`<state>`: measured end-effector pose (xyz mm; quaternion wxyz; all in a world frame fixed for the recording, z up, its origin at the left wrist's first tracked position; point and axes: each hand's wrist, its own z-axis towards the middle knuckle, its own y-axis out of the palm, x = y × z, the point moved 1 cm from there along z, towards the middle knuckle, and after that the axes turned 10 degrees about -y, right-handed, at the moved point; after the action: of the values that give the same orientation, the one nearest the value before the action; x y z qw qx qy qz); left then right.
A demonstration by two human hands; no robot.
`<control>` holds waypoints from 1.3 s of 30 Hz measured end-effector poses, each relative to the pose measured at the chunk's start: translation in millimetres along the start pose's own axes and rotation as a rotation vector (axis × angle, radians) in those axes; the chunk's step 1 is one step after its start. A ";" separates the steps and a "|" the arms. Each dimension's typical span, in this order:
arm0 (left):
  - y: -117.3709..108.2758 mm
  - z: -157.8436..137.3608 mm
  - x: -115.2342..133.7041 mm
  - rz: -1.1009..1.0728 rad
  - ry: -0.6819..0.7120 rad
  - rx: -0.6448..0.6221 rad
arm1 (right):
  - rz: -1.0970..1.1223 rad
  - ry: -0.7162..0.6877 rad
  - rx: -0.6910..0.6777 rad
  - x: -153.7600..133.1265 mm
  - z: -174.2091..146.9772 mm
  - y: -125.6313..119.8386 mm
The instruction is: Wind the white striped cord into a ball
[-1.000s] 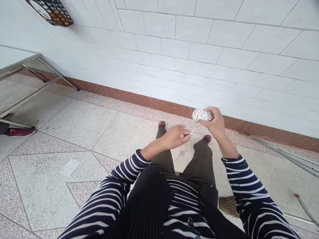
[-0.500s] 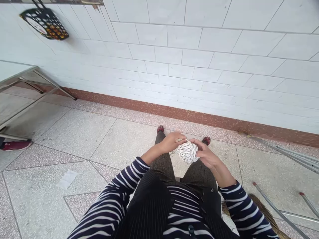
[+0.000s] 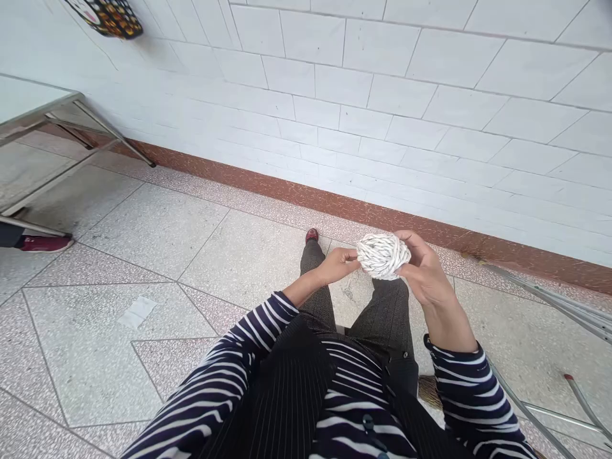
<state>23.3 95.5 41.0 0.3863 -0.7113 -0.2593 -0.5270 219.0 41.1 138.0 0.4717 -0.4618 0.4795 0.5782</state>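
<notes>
A wound ball of white twisted cord (image 3: 382, 256) is up in front of my legs, over the floor. My right hand (image 3: 425, 268) grips it from the right, thumb in front and fingers curled behind. At the ball's left edge is my left hand (image 3: 338, 265), its thumb and fingertips pinched together against the cord. The strand between those fingertips is too small to make out well.
A metal-framed table (image 3: 76, 127) stands at left, with a person's shoe (image 3: 46, 243) beneath. White paper (image 3: 138, 312) lies on the floor. Metal legs (image 3: 568, 414) and poles (image 3: 549, 296) are at right. A tiled wall (image 3: 344, 83) rises ahead; a patterned bag (image 3: 115, 18) hangs there.
My right hand has lifted the ball up and to the right and turned it. My left hand has shifted from above the ball to its left edge. The view has tilted downward.
</notes>
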 end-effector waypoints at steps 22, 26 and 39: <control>5.7 -14.1 20.3 0.256 0.126 -0.087 | -0.707 -0.436 0.308 7.5 40.4 -24.3; -4.5 -6.2 33.0 0.498 0.257 0.043 | -0.927 -0.316 0.189 38.6 35.8 -31.3; -4.7 15.8 25.3 0.677 0.400 0.184 | -0.055 0.312 -0.116 71.6 3.6 -31.1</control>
<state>36.1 110.3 64.0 0.6429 -0.6023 0.0239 -0.4725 240.3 55.0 64.1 0.3799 -0.5854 0.4998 0.5130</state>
